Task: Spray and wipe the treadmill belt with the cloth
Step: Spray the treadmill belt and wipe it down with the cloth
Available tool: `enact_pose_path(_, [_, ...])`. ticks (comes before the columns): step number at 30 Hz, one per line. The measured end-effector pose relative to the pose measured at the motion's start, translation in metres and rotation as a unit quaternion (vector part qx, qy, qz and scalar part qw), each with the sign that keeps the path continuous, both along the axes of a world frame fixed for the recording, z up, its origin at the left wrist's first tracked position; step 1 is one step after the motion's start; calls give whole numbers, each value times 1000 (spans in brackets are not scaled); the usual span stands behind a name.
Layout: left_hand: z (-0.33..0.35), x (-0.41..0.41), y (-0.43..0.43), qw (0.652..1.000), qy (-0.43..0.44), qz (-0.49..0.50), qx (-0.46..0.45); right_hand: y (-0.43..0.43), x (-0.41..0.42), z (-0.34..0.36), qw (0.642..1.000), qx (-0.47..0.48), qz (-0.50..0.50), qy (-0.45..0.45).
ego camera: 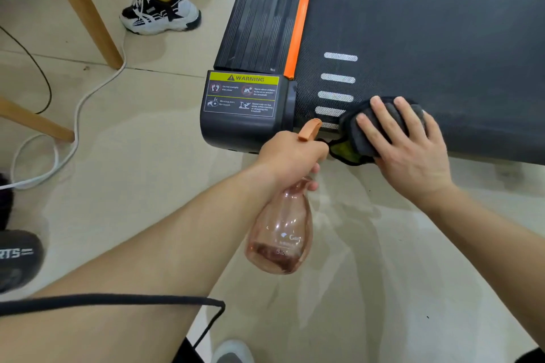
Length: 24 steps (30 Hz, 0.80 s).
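The wide dark grey treadmill belt (pixel 442 23) lies bare above and to the right of the dark grey cloth (pixel 348 129), so there is lots of room that way. On the cloth's left it is tight: the left hand (pixel 290 156) holding the see-through pink spray bottle (pixel 283 230) sits just beside it. The long orange strip (pixel 302 15) and the black corner cover with a yellow warning sticker (pixel 244 128) edge the belt. On the pale tiled floor (pixel 147 141), a white cable (pixel 77 118), a wooden table leg (pixel 84 9) and someone's black-and-white shoe (pixel 160 13) block the way.
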<state>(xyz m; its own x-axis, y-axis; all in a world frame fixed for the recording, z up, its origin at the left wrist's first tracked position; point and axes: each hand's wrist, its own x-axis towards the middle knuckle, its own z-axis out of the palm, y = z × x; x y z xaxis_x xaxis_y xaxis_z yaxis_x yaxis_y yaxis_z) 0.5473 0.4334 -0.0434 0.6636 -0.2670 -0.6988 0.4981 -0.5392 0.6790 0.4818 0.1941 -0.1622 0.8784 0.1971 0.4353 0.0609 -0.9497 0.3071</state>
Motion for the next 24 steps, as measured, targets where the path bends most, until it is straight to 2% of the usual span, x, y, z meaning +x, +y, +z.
enact_pose_path(4, [-1,-5,-3,999,-35,13,20,2,0,-1,1000,3,-6,-5])
enact_pose_path(10, [4,-5,-2,997,-35,52,44,4,0,0,999,14,-13,27])
enact_pose_path(13, [8,-5,4,998,-37,23,49,11,10,3,999,26,7,43])
enact_pose_path(16, [12,-1,11,998,-51,8,35,25,40,17,996,44,38,66])
enact_pose_path(20, [17,12,15,996,-81,29,5,54,95,47,985,121,10,118])
enact_pose_path(24, [23,25,13,994,-64,82,-22,62,91,42,987,89,18,130])
